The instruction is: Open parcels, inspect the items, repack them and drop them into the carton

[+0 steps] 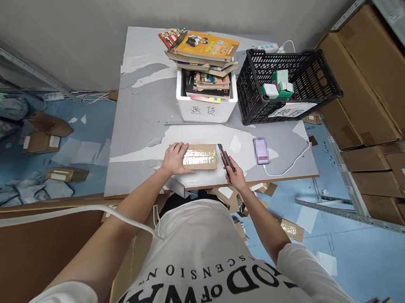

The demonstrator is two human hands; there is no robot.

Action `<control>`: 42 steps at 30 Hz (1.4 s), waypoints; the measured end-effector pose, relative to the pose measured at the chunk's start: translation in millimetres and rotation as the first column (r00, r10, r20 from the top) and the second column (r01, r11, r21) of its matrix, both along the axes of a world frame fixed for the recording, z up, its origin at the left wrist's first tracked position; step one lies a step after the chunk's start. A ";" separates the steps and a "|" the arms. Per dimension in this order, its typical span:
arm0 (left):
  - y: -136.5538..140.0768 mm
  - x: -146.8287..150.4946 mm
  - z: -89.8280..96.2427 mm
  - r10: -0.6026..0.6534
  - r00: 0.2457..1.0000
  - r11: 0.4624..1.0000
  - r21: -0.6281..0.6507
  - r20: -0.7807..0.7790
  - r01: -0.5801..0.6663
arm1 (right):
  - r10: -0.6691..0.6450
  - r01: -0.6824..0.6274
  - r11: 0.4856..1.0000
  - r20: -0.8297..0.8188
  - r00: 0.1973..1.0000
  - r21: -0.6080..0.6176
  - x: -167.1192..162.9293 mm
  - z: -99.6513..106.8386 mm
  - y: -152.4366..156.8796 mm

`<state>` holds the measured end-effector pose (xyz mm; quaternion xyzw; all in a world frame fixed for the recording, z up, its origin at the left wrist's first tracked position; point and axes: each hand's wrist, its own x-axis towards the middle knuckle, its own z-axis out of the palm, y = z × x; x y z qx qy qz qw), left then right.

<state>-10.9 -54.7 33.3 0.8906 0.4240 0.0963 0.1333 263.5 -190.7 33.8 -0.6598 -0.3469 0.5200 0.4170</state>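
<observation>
A small cardboard box [200, 157] with shiny clear tape along its top lies flat near the table's front edge. My left hand [176, 159] grips its left end, fingers at the far side and thumb at the near side. In my right hand [236, 174] is a black and red utility knife [225, 159], its tip pointing away from me. The knife is just right of the box and apart from it. My fingers are wrapped round its handle.
Behind the box stand a white bin [207, 110] heaped with books [205, 46] and a black plastic crate [290, 106] holding small green-white boxes [282, 85]. A phone [261, 151] on a charging cable [288, 169] lies to the right. Shelved cartons [365, 84] line the right side; cardboard scraps litter the floor.
</observation>
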 end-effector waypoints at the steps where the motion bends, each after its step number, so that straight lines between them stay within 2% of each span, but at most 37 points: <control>1: 0.0 0.0 0.8 0.003 1.000 1.000 -0.008 -0.006 -0.003 | 0.010 -0.010 1.000 -0.015 1.000 -0.002 -2.0 -1.2 -0.3; 9: 1.7 0.3 4.8 0.025 1.000 0.998 -0.053 -0.009 -0.026 | 0.062 -0.060 0.998 -0.074 0.995 0.026 -1.1 -7.8 -12.4; 17: 0.2 0.5 1.6 0.039 0.999 0.998 -0.051 0.035 -0.037 | 0.185 -0.187 0.982 -0.126 0.975 0.001 22.5 5.3 -13.1; 22: 0.2 1.9 4.1 0.019 1.000 0.998 -0.068 0.014 -0.018 | 0.269 -0.276 0.958 -0.092 0.959 -0.078 30.8 11.8 -20.4; 27: 0.8 3.0 6.8 0.026 0.999 0.994 -0.103 -0.043 -0.030 | 0.339 -0.342 0.937 -0.050 0.939 -0.074 36.4 13.1 -30.3; 34: 0.0 2.5 9.0 0.028 0.998 0.992 -0.121 -0.064 -0.036 | 0.308 -0.314 0.941 -0.059 0.949 -0.126 29.9 9.7 -52.1; 42: -0.4 1.1 9.4 0.014 0.998 0.989 -0.145 -0.060 -0.022 | 0.269 -0.276 0.952 -0.075 0.960 -0.130 28.4 18.6 -79.2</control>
